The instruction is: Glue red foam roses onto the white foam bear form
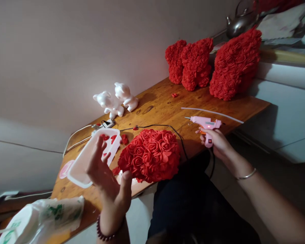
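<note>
**Helper:** What do you see on the head camera?

**Me:** I see two bare hands over a wooden table (157, 112).

**Helper:** What is the left hand doing?

**Me:** The left hand (104, 183) is open, with its fingers spread, and it holds nothing. It is just beside a big ball of red foam roses (149, 156). It is also in front of a white plastic tub (78, 169), but I cannot tell if it touches the tub. Loose red foam roses (105, 137) lie in the tub.

**Helper:** And the right hand?

**Me:** The right hand (216, 144) is closed around the handle of a pink glue gun (205, 123). The tip of the gun points to 9 o'clock. A long glue stick (213, 112) lies on the table just past the gun.

**Helper:** Where is the rose ball, and what is around it?

**Me:** It sits on the table near the edge, close to me. If the ball is the middle of a clock, the tub is at 9 o'clock and the glue gun is at 3. Two white foam bears (117, 100) stand at 11 o'clock. Three red rose bears (189, 64) stand far off at 1 o'clock. A black cord (152, 126) runs just behind the ball.
</note>
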Demonstrator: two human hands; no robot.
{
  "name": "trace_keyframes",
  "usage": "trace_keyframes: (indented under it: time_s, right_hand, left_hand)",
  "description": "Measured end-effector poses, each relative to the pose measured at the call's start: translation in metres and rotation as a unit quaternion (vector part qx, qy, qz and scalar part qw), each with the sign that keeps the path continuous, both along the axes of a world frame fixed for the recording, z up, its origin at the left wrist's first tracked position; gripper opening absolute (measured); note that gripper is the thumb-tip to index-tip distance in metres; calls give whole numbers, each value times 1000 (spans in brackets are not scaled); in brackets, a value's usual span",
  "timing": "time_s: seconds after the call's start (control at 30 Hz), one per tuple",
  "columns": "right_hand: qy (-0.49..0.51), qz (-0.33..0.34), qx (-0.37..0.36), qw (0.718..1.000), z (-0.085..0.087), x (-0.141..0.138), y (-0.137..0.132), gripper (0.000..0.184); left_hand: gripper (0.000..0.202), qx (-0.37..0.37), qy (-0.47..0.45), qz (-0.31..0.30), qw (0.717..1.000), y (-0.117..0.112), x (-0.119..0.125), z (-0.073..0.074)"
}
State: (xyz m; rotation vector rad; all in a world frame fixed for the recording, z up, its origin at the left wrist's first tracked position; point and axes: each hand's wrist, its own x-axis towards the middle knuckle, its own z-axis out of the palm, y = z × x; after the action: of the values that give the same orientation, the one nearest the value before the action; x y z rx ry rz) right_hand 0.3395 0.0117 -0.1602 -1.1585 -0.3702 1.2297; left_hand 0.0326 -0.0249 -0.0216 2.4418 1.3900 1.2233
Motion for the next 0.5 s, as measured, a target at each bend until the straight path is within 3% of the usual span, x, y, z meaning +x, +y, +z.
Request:
trace_keyframes:
  time_s: [0.1,0.23,0.33,0.5]
  right_hand:
    - [70,23,7,997,-6,-5,14,22]
    - [155,28,25,987,-15,-13,37,13]
    - [187,39,60,980,-20,-17,48,12]
    - [174,57,99,978,-25,-15,49,16]
  left_hand:
    - [68,-7,-141,87,986,-11,-3,-52]
    - [94,-128,-144,82,978,-12,-11,-109]
    - [108,-203,-179,8,963,-5,-23,-130]
    - [116,-315,-236,-84,916,13,-29,-143]
